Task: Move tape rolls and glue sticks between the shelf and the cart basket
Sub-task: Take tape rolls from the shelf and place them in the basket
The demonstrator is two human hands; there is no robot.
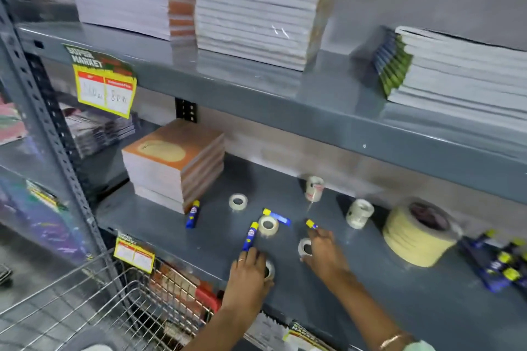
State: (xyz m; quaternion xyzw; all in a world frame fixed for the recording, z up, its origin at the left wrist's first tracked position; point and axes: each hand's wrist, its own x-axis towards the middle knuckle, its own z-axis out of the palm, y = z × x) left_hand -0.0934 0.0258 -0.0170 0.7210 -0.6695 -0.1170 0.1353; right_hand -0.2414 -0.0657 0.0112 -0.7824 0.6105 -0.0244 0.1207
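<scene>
A wire cart basket stands at lower left, its visible part showing no tape or glue, below a grey shelf where the stock lies scattered; beside a stack of orange notebooks rests one glue stick, then a loose tape roll; the person's left hand grasps a second glue stick and presses on a small tape roll, with another roll and a third glue stick just beyond; the right hand closes on a yellow-capped glue stick and covers a tape roll; further right stand two upright rolls, a large masking tape roll and packaged glue sticks; judging by this, most of the moving remains.
</scene>
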